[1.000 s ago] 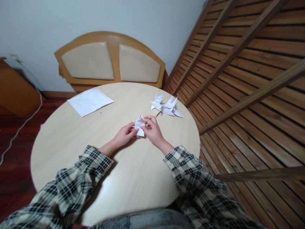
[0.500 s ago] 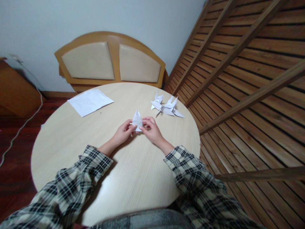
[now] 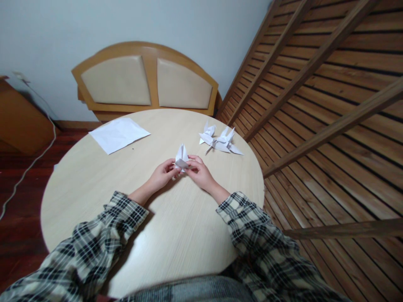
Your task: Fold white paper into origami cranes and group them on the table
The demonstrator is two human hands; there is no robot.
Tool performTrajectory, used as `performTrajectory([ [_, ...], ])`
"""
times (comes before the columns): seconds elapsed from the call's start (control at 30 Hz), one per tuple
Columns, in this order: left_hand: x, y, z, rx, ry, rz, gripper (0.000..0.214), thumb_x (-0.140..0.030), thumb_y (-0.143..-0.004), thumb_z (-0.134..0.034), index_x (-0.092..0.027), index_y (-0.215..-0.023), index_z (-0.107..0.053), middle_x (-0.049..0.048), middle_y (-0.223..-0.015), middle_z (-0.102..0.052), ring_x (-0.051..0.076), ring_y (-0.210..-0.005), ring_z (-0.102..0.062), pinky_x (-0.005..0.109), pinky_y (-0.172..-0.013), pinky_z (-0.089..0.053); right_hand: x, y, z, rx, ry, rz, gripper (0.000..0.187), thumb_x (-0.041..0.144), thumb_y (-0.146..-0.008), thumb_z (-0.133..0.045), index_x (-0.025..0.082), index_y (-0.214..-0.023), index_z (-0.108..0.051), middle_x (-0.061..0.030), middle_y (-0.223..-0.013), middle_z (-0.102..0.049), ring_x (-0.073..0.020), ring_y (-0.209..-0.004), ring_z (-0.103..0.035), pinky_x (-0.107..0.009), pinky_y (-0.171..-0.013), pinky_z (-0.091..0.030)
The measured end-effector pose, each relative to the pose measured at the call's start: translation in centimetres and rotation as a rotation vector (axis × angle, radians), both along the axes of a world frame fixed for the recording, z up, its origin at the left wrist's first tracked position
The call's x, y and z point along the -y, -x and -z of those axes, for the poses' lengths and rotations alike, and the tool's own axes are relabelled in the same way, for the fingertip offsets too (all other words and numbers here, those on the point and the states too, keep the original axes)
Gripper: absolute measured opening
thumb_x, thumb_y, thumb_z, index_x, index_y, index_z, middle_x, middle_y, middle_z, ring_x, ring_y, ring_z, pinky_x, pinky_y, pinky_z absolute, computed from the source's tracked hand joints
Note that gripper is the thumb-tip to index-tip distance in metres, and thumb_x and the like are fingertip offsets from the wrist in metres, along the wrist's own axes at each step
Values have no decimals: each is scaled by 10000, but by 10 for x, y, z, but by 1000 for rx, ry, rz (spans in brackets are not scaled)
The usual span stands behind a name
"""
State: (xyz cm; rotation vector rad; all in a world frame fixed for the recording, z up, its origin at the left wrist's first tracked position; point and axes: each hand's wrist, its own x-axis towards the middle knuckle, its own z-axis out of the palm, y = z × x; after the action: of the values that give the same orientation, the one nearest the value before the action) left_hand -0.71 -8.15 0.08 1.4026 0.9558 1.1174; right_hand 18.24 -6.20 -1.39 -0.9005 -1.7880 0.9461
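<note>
A small folded white paper (image 3: 181,156) is held between my hands above the middle of the round table. Its tip points away from me, and a flap on the near side is lifted off the layer below. My left hand (image 3: 163,173) pinches its left edge between thumb and fingers. From the other side, my right hand (image 3: 199,171) grips the right edge, thumb near the bottom corner. Several white paper cranes (image 3: 220,140) sit close together beyond my right hand.
White paper sheets (image 3: 119,134) lie at the far left of the pale round table (image 3: 176,235). Behind the table stands a wooden headboard (image 3: 153,75) with cream panels. A slatted wooden wall (image 3: 315,126) slopes along the right. A white cable (image 3: 34,161) runs down at the left.
The near flap of the folded paper, flat before, now stands raised and bent at its lower part. My fingers have shifted slightly around the bottom edge; both hands stay in place.
</note>
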Motion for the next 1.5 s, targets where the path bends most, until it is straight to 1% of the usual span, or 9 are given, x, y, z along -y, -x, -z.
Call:
performTrajectory([
  [0.17, 2, 1, -5, 41, 70, 17, 296, -321, -810, -708, -146, -1046, -674, 85, -882, -717, 162, -720, -619, 289, -651, -471, 0, -1, -1, -30, 20, -13, 262, 102, -868, -612, 272, -1004, -758, -68, -1314, -536, -215, -1250, -546, -377, -929, -568],
  [0.4, 1, 4, -2, 110, 93, 56, 282, -294, -809, -716, -153, -1053, -727, 68, -896, -693, 144, -719, -565, 289, -677, -445, 1, -1, -3, -77, 19, -17, 270, 86, -868, -605, 281, -924, -782, -61, -1301, -531, -210, -1196, -565, -373, -894, -566],
  [0.63, 0, 3, -2, 156, 118, 44, 271, -301, -777, -757, -167, -1012, -755, 69, -934, -708, 153, -756, -568, 288, -704, -442, 0, 0, -5, -41, -22, -8, 296, 59, -869, -591, 283, -901, -782, -54, -1193, -565, -193, -1148, -569, -401, -985, -504],
  [0.9, 4, 2, -5, 178, 136, 66, 275, -304, -800, -757, -168, -1039, -750, 72, -937, -712, 164, -795, -577, 296, -742, -446, -2, -2, -5, -46, -57, -4, 286, 65, -861, -600, 284, -881, -784, -48, -1158, -597, -196, -1139, -580, -421, -1039, -459],
  [1.1, -1, 3, -1, 238, 234, 45, 316, -229, -751, -743, -149, -1057, -741, 81, -982, -712, 169, -833, -597, 293, -783, -465, -2, -3, -5, -27, -52, 24, 300, 64, -866, -584, 284, -894, -786, -49, -1164, -604, -196, -1141, -579, -423, -1038, -455],
  [1.2, -4, 1, -2, 246, 286, 35, 271, -230, -743, -708, -129, -992, -744, 88, -936, -701, 172, -816, -595, 291, -756, -466, -2, -2, -4, -19, -57, 27, 306, 60, -863, -584, 286, -900, -788, -54, -1166, -603, -204, -1161, -569, -421, -1026, -460],
  [1.27, -4, 0, -4, 226, 272, 14, 201, -275, -772, -700, -128, -904, -736, 76, -848, -678, 164, -757, -572, 289, -704, -453, -1, -2, -4, -14, -63, 21, 294, 68, -863, -591, 283, -899, -789, -57, -1168, -600, -206, -1163, -569, -418, -1016, -467],
  [1.33, -1, -1, -7, 180, 220, -2, 187, -310, -790, -716, -135, -857, -724, 52, -773, -646, 149, -693, -531, 286, -656, -426, 0, -1, -4, -12, -72, 17, 274, 82, -866, -597, 276, -897, -788, -61, -1172, -594, -205, -1157, -573, -415, -1008, -473],
  [1.5, 4, -3, -9, 113, 148, 28, 246, -324, -765, -771, -146, -930, -733, 43, -802, -661, 146, -691, -521, 288, -653, -405, 0, 0, -3, -2, -83, 23, 293, 73, -860, -575, 272, -904, -785, -59, -1188, -590, -201, -1181, -560, -414, -1028, -466],
])
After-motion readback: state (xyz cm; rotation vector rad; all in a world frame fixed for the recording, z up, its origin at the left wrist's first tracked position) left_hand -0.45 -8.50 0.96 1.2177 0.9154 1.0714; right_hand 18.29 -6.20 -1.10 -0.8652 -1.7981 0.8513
